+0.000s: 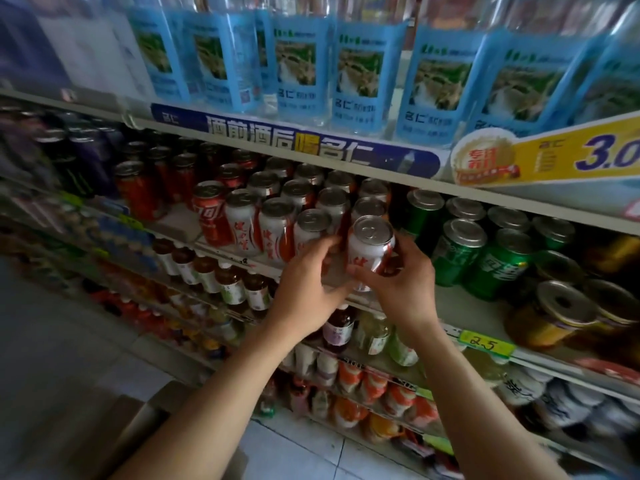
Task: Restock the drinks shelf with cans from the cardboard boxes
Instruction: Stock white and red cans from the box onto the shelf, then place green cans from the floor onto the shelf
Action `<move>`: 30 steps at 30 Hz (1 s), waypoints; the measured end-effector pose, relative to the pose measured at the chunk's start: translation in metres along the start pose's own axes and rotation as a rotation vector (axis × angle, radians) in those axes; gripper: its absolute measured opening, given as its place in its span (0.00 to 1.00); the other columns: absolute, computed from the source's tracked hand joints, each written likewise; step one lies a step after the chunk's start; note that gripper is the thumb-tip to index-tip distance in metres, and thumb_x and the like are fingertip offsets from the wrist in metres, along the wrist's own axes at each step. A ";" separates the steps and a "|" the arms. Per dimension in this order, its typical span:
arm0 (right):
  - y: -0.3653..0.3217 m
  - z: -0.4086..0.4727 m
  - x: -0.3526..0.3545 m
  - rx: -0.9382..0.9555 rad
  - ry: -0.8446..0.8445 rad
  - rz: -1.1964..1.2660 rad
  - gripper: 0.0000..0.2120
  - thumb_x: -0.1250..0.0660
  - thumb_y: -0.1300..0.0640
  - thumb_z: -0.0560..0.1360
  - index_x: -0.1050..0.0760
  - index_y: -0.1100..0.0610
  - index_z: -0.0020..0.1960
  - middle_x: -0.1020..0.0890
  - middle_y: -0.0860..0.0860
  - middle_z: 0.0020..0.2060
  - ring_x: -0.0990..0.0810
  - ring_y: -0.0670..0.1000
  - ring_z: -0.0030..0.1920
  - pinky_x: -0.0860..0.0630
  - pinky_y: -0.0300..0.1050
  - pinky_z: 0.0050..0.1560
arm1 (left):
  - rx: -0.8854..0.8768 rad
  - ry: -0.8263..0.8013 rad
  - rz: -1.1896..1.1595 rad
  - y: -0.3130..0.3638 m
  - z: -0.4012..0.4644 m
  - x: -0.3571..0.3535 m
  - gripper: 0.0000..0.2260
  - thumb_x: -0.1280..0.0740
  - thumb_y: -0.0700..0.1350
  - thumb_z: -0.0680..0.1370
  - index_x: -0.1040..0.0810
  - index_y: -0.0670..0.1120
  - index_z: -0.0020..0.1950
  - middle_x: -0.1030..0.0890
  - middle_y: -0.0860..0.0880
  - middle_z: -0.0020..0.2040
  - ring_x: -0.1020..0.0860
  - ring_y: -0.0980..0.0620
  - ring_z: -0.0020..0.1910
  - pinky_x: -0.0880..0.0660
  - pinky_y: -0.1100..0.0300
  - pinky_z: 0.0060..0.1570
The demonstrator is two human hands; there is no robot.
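At the front lip of the drinks shelf [460,308] a bare strip sits by the green cans [457,252], whose labels are too blurry to read. Right hand [403,284] grips a white-and-red can [370,249] upright at the edge; left hand [308,289] curls around it too, hiding its label. Yellow tag [486,344] reads 2.5.
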State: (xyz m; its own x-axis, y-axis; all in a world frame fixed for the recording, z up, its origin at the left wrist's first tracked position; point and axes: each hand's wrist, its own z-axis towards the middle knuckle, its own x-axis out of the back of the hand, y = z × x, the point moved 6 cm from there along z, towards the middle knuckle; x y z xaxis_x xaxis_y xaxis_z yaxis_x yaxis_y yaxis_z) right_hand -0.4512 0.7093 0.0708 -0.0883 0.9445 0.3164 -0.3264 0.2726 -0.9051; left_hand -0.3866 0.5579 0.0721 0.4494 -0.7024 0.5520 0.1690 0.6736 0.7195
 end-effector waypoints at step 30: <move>0.021 -0.012 -0.039 0.002 0.114 -0.138 0.36 0.21 0.48 0.67 0.36 0.49 0.68 0.22 0.46 0.55 0.19 0.47 0.47 0.19 0.49 0.45 | -0.040 0.036 0.011 -0.042 -0.002 0.020 0.08 0.25 0.43 0.72 0.20 0.46 0.49 0.19 0.55 0.41 0.20 0.58 0.41 0.22 0.62 0.42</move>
State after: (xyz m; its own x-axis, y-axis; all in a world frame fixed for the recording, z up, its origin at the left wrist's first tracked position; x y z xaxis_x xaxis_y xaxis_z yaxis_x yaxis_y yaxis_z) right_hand -0.4432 0.6805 0.0364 0.0645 0.9130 0.4028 -0.3304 0.4004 -0.8547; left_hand -0.3829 0.5157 0.0521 0.4823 -0.6865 0.5442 0.1983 0.6906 0.6955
